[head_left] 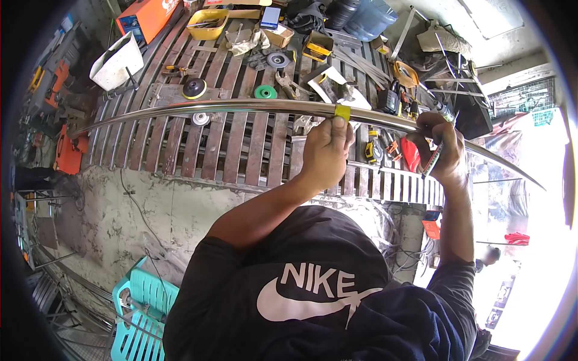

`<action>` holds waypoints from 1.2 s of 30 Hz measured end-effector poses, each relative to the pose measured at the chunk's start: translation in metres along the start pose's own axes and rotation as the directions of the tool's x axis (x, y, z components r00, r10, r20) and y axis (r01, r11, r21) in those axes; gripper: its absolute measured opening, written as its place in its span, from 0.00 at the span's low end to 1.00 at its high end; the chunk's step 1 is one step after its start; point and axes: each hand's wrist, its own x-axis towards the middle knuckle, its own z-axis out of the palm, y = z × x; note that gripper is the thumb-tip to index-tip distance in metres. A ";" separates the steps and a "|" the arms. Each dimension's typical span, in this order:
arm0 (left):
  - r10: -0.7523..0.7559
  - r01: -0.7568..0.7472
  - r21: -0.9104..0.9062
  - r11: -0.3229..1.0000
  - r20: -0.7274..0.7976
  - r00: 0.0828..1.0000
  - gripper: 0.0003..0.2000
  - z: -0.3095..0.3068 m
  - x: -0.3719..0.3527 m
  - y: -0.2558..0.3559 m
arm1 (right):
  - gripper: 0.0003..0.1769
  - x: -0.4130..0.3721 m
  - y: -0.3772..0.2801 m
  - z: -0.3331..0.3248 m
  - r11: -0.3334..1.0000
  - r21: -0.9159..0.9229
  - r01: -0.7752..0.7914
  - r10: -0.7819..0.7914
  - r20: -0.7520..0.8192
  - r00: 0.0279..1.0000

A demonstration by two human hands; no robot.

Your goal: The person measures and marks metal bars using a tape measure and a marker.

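A long shiny metal tube [259,106] stretches across the view above the slatted bench, looking curved through the wide lens. My left hand [328,149] is closed at the tube, its thumb pressed on a yellow-green band [342,112] that crosses the metal. Farther right along the same tube is my right hand [444,144], fingers curled at the metal. A slim white pen [433,160] with red and dark markings is held in that hand, slanting across the palm side. The tube hides part of the right fingers' contact.
On the slatted bench [208,153] lie grinding discs [265,91], pliers [288,85], a tape measure [374,150] and a yellow tray [208,24]. A white bin [117,63] stands at the left. Below sits a turquoise plastic chair [144,301]; a cable [141,207] hangs beside the wall.
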 end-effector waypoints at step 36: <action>0.034 -0.036 -0.051 0.998 -0.040 0.999 0.27 0.007 -0.008 -0.007 | 0.27 0.000 -0.015 -0.008 0.997 -0.037 -0.070 0.072 0.076 0.995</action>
